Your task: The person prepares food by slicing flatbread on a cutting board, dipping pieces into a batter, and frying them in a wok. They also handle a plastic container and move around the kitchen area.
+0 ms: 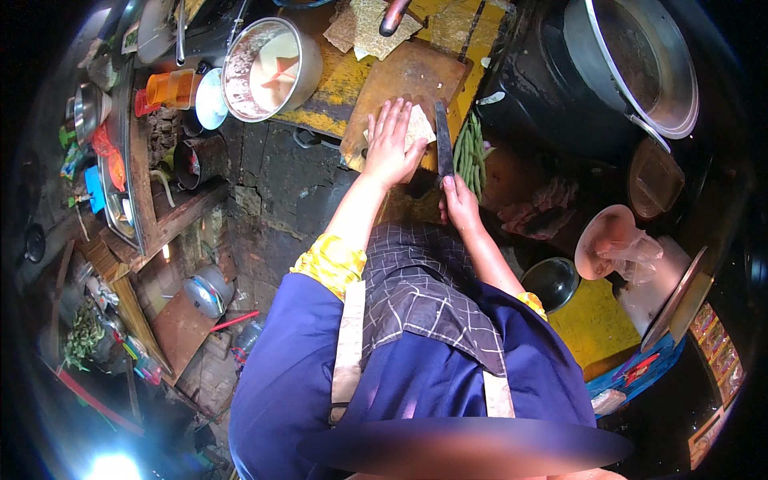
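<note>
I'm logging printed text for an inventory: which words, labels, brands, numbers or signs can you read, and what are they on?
No text can be read.
Row of reddish packets at the right: any print is too small and blurred.
Blue patterned material at the lower right: any print is too blurred.
Knife and cutting board: no lettering shows.

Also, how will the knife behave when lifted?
The knife will probably stay stiff, since its long blade looks broad and straight. Most of its visible length extends beyond the right hand, so it may feel tip-heavy.
</note>
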Demonstrator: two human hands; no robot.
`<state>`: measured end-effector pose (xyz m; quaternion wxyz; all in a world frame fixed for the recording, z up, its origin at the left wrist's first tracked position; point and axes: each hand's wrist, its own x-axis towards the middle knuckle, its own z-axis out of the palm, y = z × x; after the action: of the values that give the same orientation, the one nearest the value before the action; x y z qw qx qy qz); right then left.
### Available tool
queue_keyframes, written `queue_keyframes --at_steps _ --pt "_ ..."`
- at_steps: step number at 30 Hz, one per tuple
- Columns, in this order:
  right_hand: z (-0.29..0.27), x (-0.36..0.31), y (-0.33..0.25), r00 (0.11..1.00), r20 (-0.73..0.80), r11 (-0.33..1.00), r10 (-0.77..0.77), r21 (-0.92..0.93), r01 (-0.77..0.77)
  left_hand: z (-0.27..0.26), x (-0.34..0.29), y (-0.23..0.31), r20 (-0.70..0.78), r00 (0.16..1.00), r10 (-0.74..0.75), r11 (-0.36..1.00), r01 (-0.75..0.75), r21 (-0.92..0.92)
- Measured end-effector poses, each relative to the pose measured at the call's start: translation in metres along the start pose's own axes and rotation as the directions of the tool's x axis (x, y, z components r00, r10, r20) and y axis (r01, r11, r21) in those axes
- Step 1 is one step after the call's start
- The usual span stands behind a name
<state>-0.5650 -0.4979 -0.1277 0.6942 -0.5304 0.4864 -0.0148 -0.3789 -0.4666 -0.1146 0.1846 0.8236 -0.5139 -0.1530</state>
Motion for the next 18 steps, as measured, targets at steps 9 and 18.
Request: queue_keyframes --at_steps 9,18 --pt "-0.006 0.003 -0.009 0.999 0.032 1.000 0.030 -0.009 -0.029 0.019 0.000 0.005 -0.040 0.993 -0.113 0.983 0.117 0.143" --pt "-0.007 0.005 -0.006 1.000 0.008 0.999 0.014 -0.049 -0.013 0.020 0.000 0.003 -0.041 0.994 -0.105 0.979 0.111 0.174"
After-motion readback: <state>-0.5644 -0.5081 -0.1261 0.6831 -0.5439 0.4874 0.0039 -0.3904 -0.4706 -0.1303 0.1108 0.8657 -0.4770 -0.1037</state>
